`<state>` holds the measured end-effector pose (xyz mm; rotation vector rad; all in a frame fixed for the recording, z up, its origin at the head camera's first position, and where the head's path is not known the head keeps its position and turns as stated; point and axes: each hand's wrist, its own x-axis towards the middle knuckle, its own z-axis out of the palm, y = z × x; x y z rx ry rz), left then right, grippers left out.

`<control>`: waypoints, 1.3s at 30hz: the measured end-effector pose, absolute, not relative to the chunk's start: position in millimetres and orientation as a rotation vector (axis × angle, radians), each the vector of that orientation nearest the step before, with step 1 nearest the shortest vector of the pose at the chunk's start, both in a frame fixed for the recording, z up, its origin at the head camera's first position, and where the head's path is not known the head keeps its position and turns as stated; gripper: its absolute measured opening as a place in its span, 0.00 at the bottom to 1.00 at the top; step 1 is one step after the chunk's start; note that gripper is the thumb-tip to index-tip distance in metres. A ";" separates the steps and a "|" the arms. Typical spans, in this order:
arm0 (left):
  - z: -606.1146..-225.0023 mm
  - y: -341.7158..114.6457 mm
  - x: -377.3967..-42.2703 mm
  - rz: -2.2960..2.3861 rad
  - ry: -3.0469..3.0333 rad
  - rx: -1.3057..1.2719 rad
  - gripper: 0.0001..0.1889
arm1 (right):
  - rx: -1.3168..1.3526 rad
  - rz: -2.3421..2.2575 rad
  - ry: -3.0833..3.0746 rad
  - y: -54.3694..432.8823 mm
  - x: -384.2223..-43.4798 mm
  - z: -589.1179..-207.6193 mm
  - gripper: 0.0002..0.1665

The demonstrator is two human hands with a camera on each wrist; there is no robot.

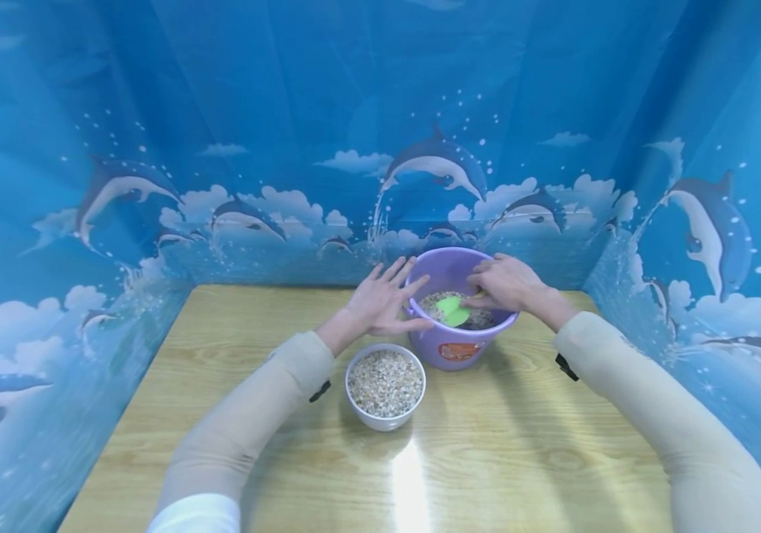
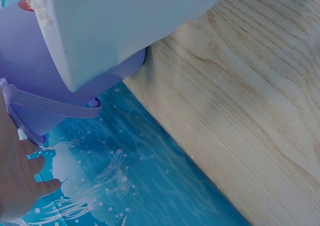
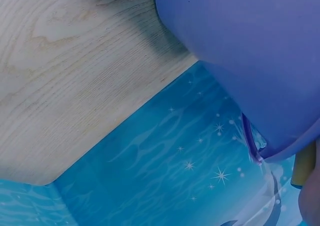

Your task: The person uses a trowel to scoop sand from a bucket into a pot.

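While both hands work at the back of the pale wooden tabletop point(image 1: 520, 444), centre of the frame, the round lilac plastic bucket point(image 1: 460, 348) sits just beyond the small white bowl of mixed grain point(image 1: 385, 385), nearly touching it. Left hand point(image 1: 383, 303) is spread, fingers straight against the bucket's left wall: a brace, not a grip. Right hand point(image 1: 507, 285) reaches over the rim, fingers curled on the handle of the light green plastic scoop point(image 1: 454, 309) lying on the grain inside. The risks: a hard dig could shove the bucket onto the heaped bowl and scatter grain, and a brimming scoop may spill between the two.
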<state>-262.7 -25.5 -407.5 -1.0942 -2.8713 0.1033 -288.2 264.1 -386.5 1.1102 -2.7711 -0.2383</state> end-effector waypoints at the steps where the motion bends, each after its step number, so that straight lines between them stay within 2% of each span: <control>1: -407.7 -25.4 -262.7 0.105 -2.874 -1.092 0.52 | 1.109 -0.227 -2.767 264.9 -287.9 -385.9 0.24; 15: -406.2 -26.2 -261.8 0.109 -2.882 -1.079 0.53 | 1.013 -0.129 -2.778 277.9 -280.6 -379.1 0.27; 39: -399.0 -45.9 -251.5 0.131 -2.868 -1.079 0.55 | 0.882 -0.008 -2.802 287.0 -267.8 -367.2 0.23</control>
